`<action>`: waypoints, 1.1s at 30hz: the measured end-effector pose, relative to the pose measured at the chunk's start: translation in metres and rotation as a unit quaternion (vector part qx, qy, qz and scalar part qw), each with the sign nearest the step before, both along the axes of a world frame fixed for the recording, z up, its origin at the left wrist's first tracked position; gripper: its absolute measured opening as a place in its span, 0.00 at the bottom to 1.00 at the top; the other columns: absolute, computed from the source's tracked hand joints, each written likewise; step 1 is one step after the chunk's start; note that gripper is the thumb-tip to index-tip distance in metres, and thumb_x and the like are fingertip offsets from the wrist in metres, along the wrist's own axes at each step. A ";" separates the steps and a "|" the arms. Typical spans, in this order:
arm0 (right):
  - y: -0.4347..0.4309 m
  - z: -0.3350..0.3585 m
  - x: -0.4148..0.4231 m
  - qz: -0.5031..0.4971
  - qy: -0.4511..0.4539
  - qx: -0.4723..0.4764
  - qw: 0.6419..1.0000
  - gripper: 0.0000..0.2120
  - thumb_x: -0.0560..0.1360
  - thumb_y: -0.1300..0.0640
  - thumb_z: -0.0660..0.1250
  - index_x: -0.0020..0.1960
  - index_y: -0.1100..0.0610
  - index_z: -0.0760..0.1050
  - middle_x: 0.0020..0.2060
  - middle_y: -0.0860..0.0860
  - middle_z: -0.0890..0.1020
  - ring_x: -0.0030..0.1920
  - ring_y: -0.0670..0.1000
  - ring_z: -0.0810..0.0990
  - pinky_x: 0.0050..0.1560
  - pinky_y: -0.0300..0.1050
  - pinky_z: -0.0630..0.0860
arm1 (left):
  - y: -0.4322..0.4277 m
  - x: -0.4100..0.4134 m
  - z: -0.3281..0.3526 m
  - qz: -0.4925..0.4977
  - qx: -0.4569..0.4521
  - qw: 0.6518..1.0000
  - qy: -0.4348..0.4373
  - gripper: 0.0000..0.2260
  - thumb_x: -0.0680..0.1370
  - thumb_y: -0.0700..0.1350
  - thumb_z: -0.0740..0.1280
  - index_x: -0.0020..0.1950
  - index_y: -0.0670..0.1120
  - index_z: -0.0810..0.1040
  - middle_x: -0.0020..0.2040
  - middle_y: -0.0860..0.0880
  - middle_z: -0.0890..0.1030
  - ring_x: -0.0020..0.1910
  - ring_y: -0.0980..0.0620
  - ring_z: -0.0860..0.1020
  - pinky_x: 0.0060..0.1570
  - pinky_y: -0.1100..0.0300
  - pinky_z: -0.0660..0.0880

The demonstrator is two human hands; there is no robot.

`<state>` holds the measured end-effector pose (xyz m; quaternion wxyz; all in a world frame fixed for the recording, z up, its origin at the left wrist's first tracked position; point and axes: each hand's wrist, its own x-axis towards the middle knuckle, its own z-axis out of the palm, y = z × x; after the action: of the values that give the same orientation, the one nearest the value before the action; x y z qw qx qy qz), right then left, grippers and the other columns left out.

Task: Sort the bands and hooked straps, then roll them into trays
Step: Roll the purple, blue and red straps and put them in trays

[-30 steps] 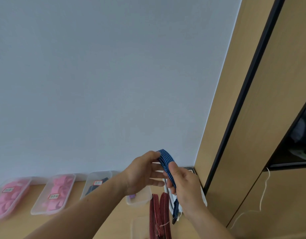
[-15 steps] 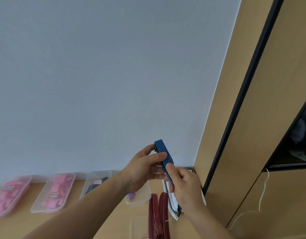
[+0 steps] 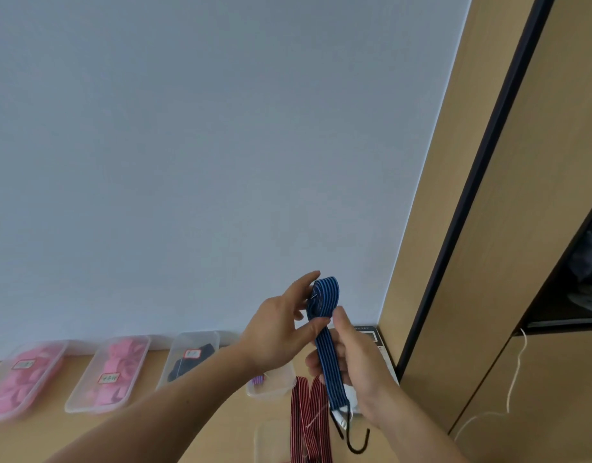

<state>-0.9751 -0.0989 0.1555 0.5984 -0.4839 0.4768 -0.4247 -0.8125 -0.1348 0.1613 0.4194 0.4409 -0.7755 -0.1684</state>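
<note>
1 view: a wide-angle camera worn on the head. It faces forward and is pitched high, so the pale wall (image 3: 187, 162) fills most of the frame. The table (image 3: 27, 446) and the row of trays (image 3: 94, 411) occupy a thin strip along the bottom edge. The left hand (image 3: 274, 335) and right hand (image 3: 358, 365), holding the blue strap (image 3: 325, 295), sit near the lens, low and right of centre. A wooden cabinet (image 3: 521, 228) slants up the right side.

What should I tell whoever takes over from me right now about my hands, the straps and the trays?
Left hand: pinches the looped top of the blue striped hooked strap.
Right hand: grips the same strap lower down; its black hook dangles below.
Red striped straps lie unrolled beneath the hands.
Done: pink bands sit in two trays at left.
Left: roll and tray the blue strap, then the red ones.
</note>
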 end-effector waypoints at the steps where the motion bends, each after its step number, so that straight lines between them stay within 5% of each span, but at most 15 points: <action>1: 0.001 0.001 0.000 0.006 0.000 0.013 1.000 0.36 0.71 0.29 0.56 0.49 0.62 0.81 0.39 0.61 0.85 0.35 0.56 0.83 0.34 0.43 0.79 | 0.000 0.003 -0.001 0.005 -0.027 0.999 -0.030 0.27 0.78 0.52 0.68 0.76 0.56 0.63 0.62 0.61 0.79 0.56 0.56 0.80 0.55 0.62 0.76; 7: -0.001 0.000 0.002 0.007 -0.039 0.014 0.999 0.46 0.66 0.25 0.55 0.52 0.69 0.77 0.34 0.57 0.80 0.26 0.50 0.72 0.25 0.43 0.65 | 0.000 0.012 -0.002 -0.020 -0.197 0.970 -0.138 0.21 0.79 0.49 0.68 0.71 0.44 0.74 0.63 0.50 0.81 0.57 0.52 0.81 0.53 0.60 0.79; 15: 0.001 0.001 0.010 -0.012 -0.011 -0.044 0.999 0.36 0.68 0.30 0.61 0.50 0.64 0.80 0.35 0.56 0.82 0.25 0.49 0.71 0.27 0.40 0.66 | -0.005 0.018 -0.009 -0.031 -0.262 0.946 -0.185 0.22 0.73 0.35 0.75 0.66 0.38 0.78 0.65 0.42 0.80 0.59 0.45 0.82 0.53 0.54 0.81; 17: 0.001 -0.001 0.012 -0.020 -0.009 -0.050 0.998 0.37 0.68 0.31 0.62 0.51 0.67 0.78 0.34 0.55 0.81 0.26 0.48 0.71 0.27 0.40 0.65 | -0.007 0.022 -0.010 -0.055 -0.196 0.966 -0.157 0.26 0.74 0.33 0.72 0.71 0.43 0.73 0.71 0.45 0.74 0.65 0.49 0.78 0.59 0.56 0.78; 20: 0.000 -0.003 0.012 -0.051 -0.008 -0.070 0.996 0.34 0.67 0.34 0.66 0.50 0.66 0.77 0.34 0.53 0.80 0.26 0.48 0.71 0.29 0.42 0.67 | -0.007 0.023 -0.008 -0.051 0.025 0.998 -0.024 0.34 0.75 0.33 0.66 0.78 0.54 0.59 0.78 0.52 0.63 0.73 0.57 0.68 0.62 0.65 0.73; 22: -0.002 -0.005 0.012 -0.068 -0.014 -0.083 0.994 0.30 0.67 0.36 0.67 0.50 0.63 0.77 0.35 0.52 0.80 0.27 0.48 0.71 0.30 0.43 0.68 | -0.005 0.019 0.000 -0.039 0.237 0.957 0.165 0.33 0.75 0.40 0.67 0.78 0.52 0.60 0.75 0.50 0.68 0.70 0.54 0.71 0.60 0.64 0.75; 24: -0.003 -0.007 0.013 -0.064 -0.011 -0.106 0.992 0.26 0.68 0.38 0.67 0.51 0.61 0.78 0.35 0.52 0.80 0.29 0.49 0.72 0.32 0.43 0.69 | -0.004 0.015 0.009 -0.076 0.400 0.875 0.262 0.24 0.73 0.53 0.67 0.68 0.47 0.75 0.65 0.46 0.79 0.59 0.50 0.80 0.58 0.53 0.77; 26: -0.002 -0.008 0.015 -0.043 0.001 -0.131 0.990 0.25 0.69 0.39 0.67 0.54 0.58 0.79 0.34 0.52 0.79 0.31 0.49 0.74 0.35 0.42 0.72 | -0.002 0.011 0.011 -0.118 0.429 0.858 0.255 0.20 0.73 0.58 0.67 0.55 0.43 0.81 0.52 0.43 0.83 0.49 0.47 0.80 0.58 0.45 0.75; 29: -0.005 -0.010 0.013 -0.008 0.013 -0.142 0.990 0.22 0.70 0.42 0.68 0.60 0.51 0.78 0.40 0.48 0.84 0.39 0.48 0.82 0.44 0.39 0.77 | -0.001 0.007 0.014 -0.121 0.384 0.869 0.287 0.18 0.74 0.53 0.70 0.52 0.39 0.80 0.48 0.37 0.82 0.44 0.40 0.78 0.59 0.40 0.73; 33: -0.010 -0.005 0.009 0.022 0.061 -0.131 0.989 0.07 0.78 0.53 0.68 0.55 0.46 0.79 0.48 0.44 0.86 0.51 0.44 0.84 0.53 0.40 0.79 | -0.003 0.006 0.016 -0.055 0.341 0.905 0.247 0.19 0.71 0.55 0.72 0.56 0.45 0.82 0.52 0.46 0.85 0.55 0.45 0.82 0.63 0.44 0.75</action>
<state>-0.9661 -0.1091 0.1503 0.5087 -0.5932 0.4423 -0.4401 -0.8062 -0.1374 0.1771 0.4115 0.4577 -0.5657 -0.5488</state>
